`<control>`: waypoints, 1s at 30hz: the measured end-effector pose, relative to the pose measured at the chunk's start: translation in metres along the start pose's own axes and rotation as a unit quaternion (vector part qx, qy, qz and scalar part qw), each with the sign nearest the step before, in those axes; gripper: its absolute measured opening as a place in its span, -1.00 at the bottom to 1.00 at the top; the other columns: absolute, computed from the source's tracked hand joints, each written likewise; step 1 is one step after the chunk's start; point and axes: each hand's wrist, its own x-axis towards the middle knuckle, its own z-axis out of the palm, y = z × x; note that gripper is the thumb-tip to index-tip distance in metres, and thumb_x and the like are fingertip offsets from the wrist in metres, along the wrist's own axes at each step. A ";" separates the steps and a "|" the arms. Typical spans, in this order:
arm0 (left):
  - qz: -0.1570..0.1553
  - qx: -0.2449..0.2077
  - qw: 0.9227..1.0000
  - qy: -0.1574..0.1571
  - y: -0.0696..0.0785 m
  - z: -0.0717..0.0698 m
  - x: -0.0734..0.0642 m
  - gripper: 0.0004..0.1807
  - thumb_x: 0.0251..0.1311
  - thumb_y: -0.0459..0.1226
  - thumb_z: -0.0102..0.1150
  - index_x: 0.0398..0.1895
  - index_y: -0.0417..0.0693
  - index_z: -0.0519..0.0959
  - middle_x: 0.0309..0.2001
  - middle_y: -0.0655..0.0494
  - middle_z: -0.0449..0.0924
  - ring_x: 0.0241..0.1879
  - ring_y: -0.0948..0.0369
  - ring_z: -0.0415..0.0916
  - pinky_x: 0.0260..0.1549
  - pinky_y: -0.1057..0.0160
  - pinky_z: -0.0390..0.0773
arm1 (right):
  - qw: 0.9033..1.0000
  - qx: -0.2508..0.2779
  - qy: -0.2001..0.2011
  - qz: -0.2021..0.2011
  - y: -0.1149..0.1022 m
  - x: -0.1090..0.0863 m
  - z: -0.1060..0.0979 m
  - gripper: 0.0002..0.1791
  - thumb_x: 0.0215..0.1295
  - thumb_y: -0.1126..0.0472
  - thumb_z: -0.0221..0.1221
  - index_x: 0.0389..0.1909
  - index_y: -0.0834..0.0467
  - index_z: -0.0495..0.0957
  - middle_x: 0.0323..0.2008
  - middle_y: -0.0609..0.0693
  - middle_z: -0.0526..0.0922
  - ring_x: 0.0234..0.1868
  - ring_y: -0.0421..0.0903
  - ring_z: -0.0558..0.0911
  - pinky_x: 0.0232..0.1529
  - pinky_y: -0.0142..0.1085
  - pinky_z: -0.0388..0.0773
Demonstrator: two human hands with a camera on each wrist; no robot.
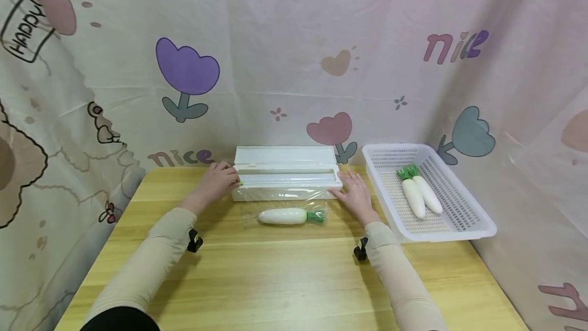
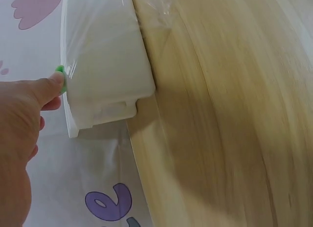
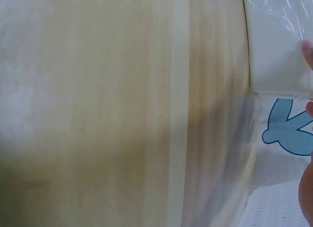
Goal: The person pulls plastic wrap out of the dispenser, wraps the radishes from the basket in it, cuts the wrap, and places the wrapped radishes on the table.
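A white cling film dispenser (image 1: 250, 194) stands at the back of the table, its lid (image 1: 285, 156) raised. Clear film (image 1: 250, 214) runs down from its front over a white radish (image 1: 281, 216) with green leaf stubs, lying sideways on the table. At the dispenser's left end, my left hand (image 1: 212, 184) pinches a small green slide cutter (image 2: 59, 68) between thumb and finger. My right hand (image 1: 357, 197) grips the right end, thumb (image 3: 307, 47) on the front; its other fingers are partly out of the right wrist view.
To the right stands a white perforated basket (image 1: 445, 235) with two white radishes (image 1: 413, 199) in it. A patterned cloth (image 1: 275, 55) hangs right behind the table (image 1: 285, 280). Small black devices (image 1: 195, 241) are strapped at both wrists.
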 end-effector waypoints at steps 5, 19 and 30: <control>-0.016 0.025 0.999 -0.022 -0.004 -0.009 -0.011 -0.93 0.07 -0.22 0.38 -0.41 0.01 0.68 -0.30 0.13 0.67 -0.11 0.04 0.47 -0.08 -0.02 0.43 | 1.000 0.004 -0.008 -0.002 -0.003 0.000 0.002 -0.19 0.23 -0.26 0.19 0.35 0.18 0.35 0.37 0.13 0.39 0.47 0.19 0.23 0.54 0.01 -0.03; -0.236 -0.065 0.969 -0.033 0.023 0.008 -0.022 -0.54 0.30 -0.09 0.16 0.17 -0.15 0.51 0.06 -0.19 0.61 0.06 -0.17 0.48 0.05 -0.21 0.44 | 0.998 0.038 -0.017 0.047 -0.008 -0.003 0.001 -0.18 0.24 -0.23 0.19 0.41 0.13 0.28 0.41 0.18 0.33 0.48 0.24 0.19 0.44 0.21 0.11; -0.475 -0.353 0.797 0.122 0.062 0.026 -0.029 -0.39 0.30 -0.04 0.17 0.24 -0.26 0.33 0.03 -0.19 0.47 0.01 -0.05 0.42 0.05 0.03 0.47 | 0.988 0.096 -0.025 0.123 -0.017 -0.007 0.001 -0.10 0.25 -0.23 0.18 0.48 0.13 0.12 0.38 0.28 0.28 0.40 0.26 0.27 0.41 0.18 0.19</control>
